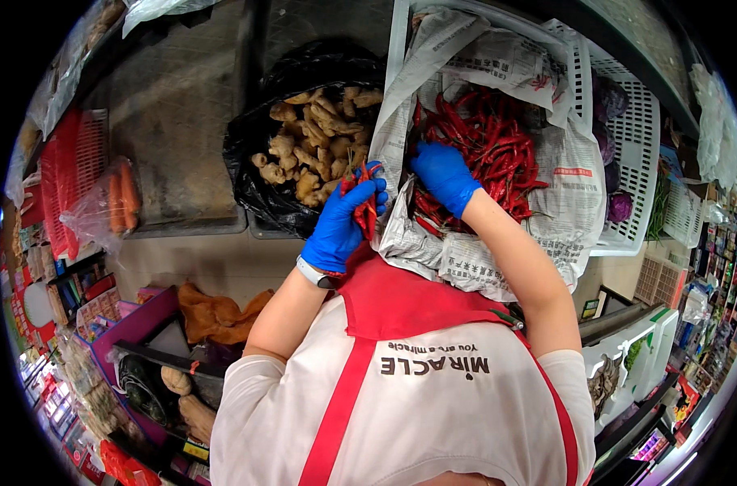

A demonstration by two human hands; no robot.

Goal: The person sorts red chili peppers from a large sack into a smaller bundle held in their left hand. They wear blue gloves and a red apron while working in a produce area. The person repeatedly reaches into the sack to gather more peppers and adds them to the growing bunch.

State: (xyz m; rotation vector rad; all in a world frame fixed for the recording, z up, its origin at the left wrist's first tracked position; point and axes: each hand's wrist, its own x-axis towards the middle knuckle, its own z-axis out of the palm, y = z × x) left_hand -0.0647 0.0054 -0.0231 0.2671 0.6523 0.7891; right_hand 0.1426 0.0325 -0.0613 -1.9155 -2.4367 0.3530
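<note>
left hand (336,228): chilies (370,217) within fingers (359,193) | right hand (448,174): fingers at chili pile (494,150)

1. Left hand (336,229), right hand (448,176): blue gloves (330,243).
2. Watch (313,273) just behind left glove: pale band, dark face.
3. White short-sleeved T-shirt (441,413), dark chest lettering (435,366).
4. Bodyward of hands: red apron (413,300), red shoulder straps (341,405).

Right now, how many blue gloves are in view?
2: one on the left hand, which holds red chilies; one on the right hand, at the left side of the chili pile.
</note>
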